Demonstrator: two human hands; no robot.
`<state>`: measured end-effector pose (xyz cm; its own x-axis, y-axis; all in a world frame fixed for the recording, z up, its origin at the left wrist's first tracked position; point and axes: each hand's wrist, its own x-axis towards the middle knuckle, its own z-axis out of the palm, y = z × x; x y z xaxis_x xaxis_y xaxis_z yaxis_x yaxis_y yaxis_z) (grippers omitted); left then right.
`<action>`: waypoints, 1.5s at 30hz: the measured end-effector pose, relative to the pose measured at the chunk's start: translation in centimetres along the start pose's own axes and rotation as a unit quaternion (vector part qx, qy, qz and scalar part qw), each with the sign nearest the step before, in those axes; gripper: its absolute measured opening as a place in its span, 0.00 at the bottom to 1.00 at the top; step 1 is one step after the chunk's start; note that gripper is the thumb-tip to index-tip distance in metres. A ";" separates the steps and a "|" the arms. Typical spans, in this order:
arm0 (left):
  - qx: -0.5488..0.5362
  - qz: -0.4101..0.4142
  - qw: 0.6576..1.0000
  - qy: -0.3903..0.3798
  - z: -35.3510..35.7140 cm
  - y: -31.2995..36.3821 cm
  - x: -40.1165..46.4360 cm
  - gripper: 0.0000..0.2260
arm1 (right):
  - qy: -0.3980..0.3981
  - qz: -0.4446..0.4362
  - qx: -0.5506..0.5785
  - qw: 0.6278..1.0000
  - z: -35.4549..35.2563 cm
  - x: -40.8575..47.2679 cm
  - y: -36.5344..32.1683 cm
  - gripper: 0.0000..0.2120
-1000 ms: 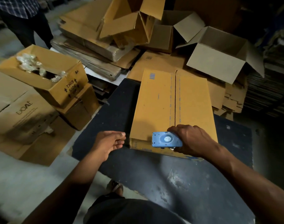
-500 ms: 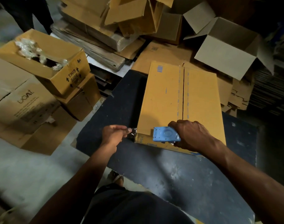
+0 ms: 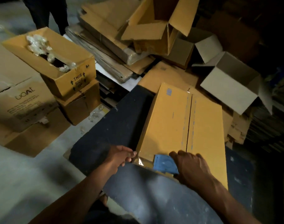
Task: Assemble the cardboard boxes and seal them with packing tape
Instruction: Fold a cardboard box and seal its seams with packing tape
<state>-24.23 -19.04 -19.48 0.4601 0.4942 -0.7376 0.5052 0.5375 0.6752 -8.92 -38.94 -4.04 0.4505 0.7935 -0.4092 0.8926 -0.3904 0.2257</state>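
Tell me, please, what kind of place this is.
Probably a warehouse or packing area. Flattened cardboard sheets lie in stacks on a concrete floor, open empty boxes are piled behind, and a person holds a blue tape dispenser at the end of a closed box on a dark table.

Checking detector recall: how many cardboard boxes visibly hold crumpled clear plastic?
1: the open brown cardboard box printed "THIS SIDE", upper left, stacked on another brown box. Other boxes' interiors are partly hidden.

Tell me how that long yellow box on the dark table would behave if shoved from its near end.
The long yellow box probably slides rather than tips: it lies low and flat on the dark table. It is likely light and may flex, since its centre seam looks untaped. The right hand steadies that end.
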 end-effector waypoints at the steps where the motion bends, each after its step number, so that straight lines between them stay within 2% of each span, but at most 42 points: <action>1: -0.004 -0.008 1.000 -0.010 -0.1 0.1 0.3 0.10 | -0.002 -0.002 0.003 1.000 -0.1 0.1 0.0 0.29; 5: 0.003 -0.044 0.997 -0.064 -0.7 0.4 1.1 0.08 | -0.021 -0.003 -0.003 1.000 -0.7 0.4 -0.1 0.29; 10: 0.081 -0.118 0.980 -0.139 -1.7 0.6 2.8 0.19 | -0.033 -0.014 -0.021 0.999 -1.3 0.8 -0.4 0.28; 12: 0.100 -0.130 0.974 -0.156 -1.8 1.3 2.9 0.21 | -0.041 -0.020 -0.022 0.999 -1.3 0.9 -0.5 0.28; 18: 0.103 -0.101 0.981 -0.129 -1.0 2.0 1.9 0.19 | -0.054 -0.019 -0.021 0.998 -1.7 0.9 -0.5 0.27; 22: 0.142 -0.126 0.973 -0.131 -1.0 1.0 1.8 0.24 | -0.054 -0.010 -0.019 0.998 -1.2 0.8 -0.3 0.28; 24: 0.121 -0.150 0.972 -0.134 -0.8 0.1 1.5 0.24 | -0.053 -0.005 -0.010 0.999 -1.1 0.6 -0.2 0.27; 28: 0.088 -0.128 0.979 -0.133 -0.5 -1.2 1.7 0.26 | -0.053 -0.005 -0.007 0.999 -1.4 0.5 -0.3 0.27; 30: 0.065 -0.123 0.984 -0.109 -0.6 -0.5 2.1 0.22 | -0.060 0.000 -0.014 0.998 -1.7 0.5 -0.4 0.26; 32: 0.003 -0.082 0.996 -0.029 -0.4 0.3 2.2 0.13 | -0.071 0.006 -0.020 0.997 -1.9 0.5 -0.6 0.26; 34: -0.024 0.057 0.995 0.072 0.2 1.4 1.6 0.08 | -0.080 0.009 -0.020 0.997 -2.0 0.6 -0.7 0.26; 35: -0.018 0.158 0.983 0.087 0.7 2.0 0.6 0.08 | -0.081 0.008 -0.021 0.996 -2.0 0.7 -0.7 0.26; 36: 0.004 0.272 0.960 0.070 1.3 2.6 -1.1 0.09 | -0.084 0.007 -0.023 0.996 -2.2 0.8 -0.7 0.26; 37: 0.072 0.386 0.919 0.042 1.8 2.9 -2.9 0.12 | -0.087 0.006 -0.026 0.996 -2.3 0.8 -0.6 0.26; 39: 0.272 0.572 0.774 0.020 3.1 1.6 -4.4 0.23 | -0.091 0.005 -0.039 0.995 -2.3 0.8 -0.7 0.27; 40: 0.367 0.610 0.702 0.010 3.6 0.4 -4.1 0.29 | -0.087 0.002 -0.051 0.995 -2.2 0.7 -0.8 0.28; 41: 0.458 0.605 0.651 0.008 3.9 -0.6 -3.4 0.34 | -0.082 -0.001 -0.061 0.995 -2.1 0.6 -1.0 0.30; 42: 0.527 0.583 0.617 0.023 4.0 -1.6 -2.6 0.36 | -0.075 -0.007 -0.069 0.995 -2.0 0.5 -1.2 0.33; 43: 0.566 0.566 0.597 0.049 4.3 -2.5 -2.1 0.36 | -0.067 -0.019 -0.072 0.995 -1.9 0.5 -1.2 0.38; 45: 0.574 0.575 0.575 0.099 4.9 -3.7 -1.4 0.29 | -0.057 -0.046 -0.063 0.995 -1.8 0.4 -1.1 0.50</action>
<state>-23.14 -25.07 -20.92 0.9369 0.2015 0.2858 0.1524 -0.9709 0.1850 -9.73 -37.34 -2.91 0.3718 0.7620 -0.5302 0.9243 -0.2509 0.2875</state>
